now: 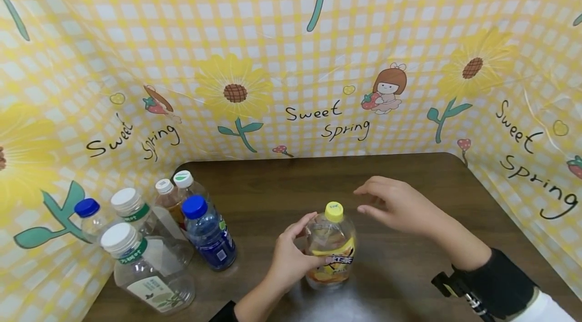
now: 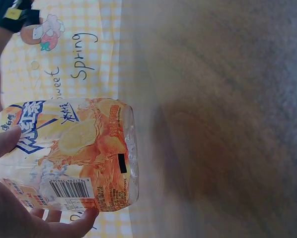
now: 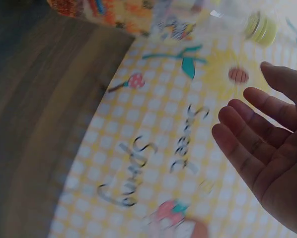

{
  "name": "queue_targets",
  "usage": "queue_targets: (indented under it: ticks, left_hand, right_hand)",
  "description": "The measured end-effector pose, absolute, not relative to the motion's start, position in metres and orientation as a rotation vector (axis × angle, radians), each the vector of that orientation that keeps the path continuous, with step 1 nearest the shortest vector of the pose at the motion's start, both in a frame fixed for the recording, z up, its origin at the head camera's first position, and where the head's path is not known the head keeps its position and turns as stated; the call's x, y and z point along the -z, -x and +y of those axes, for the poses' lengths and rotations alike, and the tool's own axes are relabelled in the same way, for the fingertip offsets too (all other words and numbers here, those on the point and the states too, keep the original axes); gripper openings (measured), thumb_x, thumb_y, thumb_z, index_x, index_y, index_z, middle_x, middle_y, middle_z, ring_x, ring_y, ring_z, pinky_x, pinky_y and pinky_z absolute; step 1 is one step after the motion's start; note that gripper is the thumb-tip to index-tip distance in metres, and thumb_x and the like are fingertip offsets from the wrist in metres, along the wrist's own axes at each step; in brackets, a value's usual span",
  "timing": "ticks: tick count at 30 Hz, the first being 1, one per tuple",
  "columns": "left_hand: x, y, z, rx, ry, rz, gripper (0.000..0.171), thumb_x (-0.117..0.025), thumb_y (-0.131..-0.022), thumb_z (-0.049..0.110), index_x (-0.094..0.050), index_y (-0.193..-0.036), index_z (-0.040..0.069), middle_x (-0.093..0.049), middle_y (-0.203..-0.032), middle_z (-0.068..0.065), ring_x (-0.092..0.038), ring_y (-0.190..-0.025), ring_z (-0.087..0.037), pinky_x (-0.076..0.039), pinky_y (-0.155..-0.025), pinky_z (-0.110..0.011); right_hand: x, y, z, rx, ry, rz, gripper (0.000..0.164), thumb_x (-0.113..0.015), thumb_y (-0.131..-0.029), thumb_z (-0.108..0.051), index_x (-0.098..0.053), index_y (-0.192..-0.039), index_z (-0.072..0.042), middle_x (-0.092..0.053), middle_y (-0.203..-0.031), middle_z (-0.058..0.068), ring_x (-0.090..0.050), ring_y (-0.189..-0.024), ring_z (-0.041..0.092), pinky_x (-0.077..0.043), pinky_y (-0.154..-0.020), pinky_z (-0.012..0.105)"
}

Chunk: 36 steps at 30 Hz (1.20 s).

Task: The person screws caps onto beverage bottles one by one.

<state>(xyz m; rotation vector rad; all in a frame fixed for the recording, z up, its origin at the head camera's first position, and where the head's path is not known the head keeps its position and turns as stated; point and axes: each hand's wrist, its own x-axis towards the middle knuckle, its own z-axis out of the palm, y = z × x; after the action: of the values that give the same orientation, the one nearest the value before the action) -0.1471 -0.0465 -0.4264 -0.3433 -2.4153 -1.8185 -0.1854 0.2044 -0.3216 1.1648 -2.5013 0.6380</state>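
A clear plastic drink bottle [image 1: 331, 241] with a yellow cap [image 1: 334, 212] and a yellow and orange lemon-tea label stands upright near the table's front. My left hand [image 1: 293, 256] grips it round the body from the left, thumb across the label. In the left wrist view the label [image 2: 79, 144] shows lemon slices and a barcode, with fingers under and over the bottle. To the right of the cap and apart from it, my right hand [image 1: 397, 205] is raised with relaxed, slightly bent fingers. The right wrist view shows its palm [image 3: 282, 163] holding nothing, the yellow cap [image 3: 261, 29] beyond the thumb.
Several bottles cluster at the table's left: a blue-capped bottle with a blue label [image 1: 211, 236], a large white-capped one [image 1: 150, 271] in front, others behind. The dark wooden table [image 1: 254, 185] is bordered by a yellow checked cloth [image 1: 291, 59] at the back and both sides.
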Motion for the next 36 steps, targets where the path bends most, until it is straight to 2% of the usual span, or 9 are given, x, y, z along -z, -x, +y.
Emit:
queue_targets:
  ticks: [7,13,22,30,36]
  left_hand:
    - [0.427,0.145,-0.050,1.858,0.308,-2.388,0.085,-0.094,-0.056,0.006,-0.060,-0.133,0.018,-0.061,-0.127,-0.001,-0.051,-0.105,-0.023,-0.053,-0.068,-0.026]
    - [0.426,0.144,-0.051,1.864,0.294,-2.390,0.084,-0.094,-0.057,0.006,-0.060,-0.133,0.018,-0.061,-0.126,-0.003,-0.051,-0.105,-0.024,-0.054,-0.071,-0.030]
    - [0.427,0.142,-0.053,1.865,0.288,-2.383,0.084,-0.094,-0.057,0.005,-0.061,-0.133,0.018,-0.062,-0.123,-0.004,-0.052,-0.104,-0.025,-0.056,-0.073,-0.036]
    - [0.430,0.140,-0.061,1.881,0.212,-2.369,0.087,-0.094,-0.056,0.004,-0.060,-0.133,0.021,-0.061,-0.125,-0.006,-0.053,-0.107,-0.026,-0.056,-0.074,-0.033]
    - [0.432,0.137,-0.079,1.921,0.126,-2.303,0.088,-0.093,-0.055,0.001,-0.059,-0.135,0.016,-0.062,-0.124,-0.010,-0.054,-0.107,-0.029,-0.056,-0.075,-0.032]
  right_hand:
    - [0.366,0.182,0.225,-0.608,-0.882,-2.571,0.029,-0.078,-0.082,-0.013,-0.069,-0.108,-0.004,-0.066,-0.100,0.004,-0.064,-0.080,0.017,-0.054,-0.066,0.032]
    - [0.404,0.171,0.234,-0.651,-0.631,-2.644,0.031,-0.080,-0.081,-0.014,-0.069,-0.108,-0.004,-0.066,-0.101,0.005,-0.063,-0.082,0.020,-0.053,-0.063,0.033]
    - [0.439,0.157,0.250,-0.772,-0.447,-2.718,0.029,-0.079,-0.081,-0.010,-0.069,-0.108,-0.003,-0.065,-0.101,0.007,-0.063,-0.085,0.022,-0.054,-0.069,0.040]
    - [0.454,0.150,0.259,-0.767,-0.369,-2.766,0.031,-0.078,-0.081,-0.013,-0.069,-0.109,-0.002,-0.065,-0.101,0.008,-0.060,-0.083,0.019,-0.050,-0.063,0.032]
    - [0.463,0.147,0.261,-0.782,-0.365,-2.757,0.031,-0.079,-0.080,-0.012,-0.069,-0.107,-0.002,-0.065,-0.100,0.007,-0.062,-0.084,0.021,-0.050,-0.061,0.030]
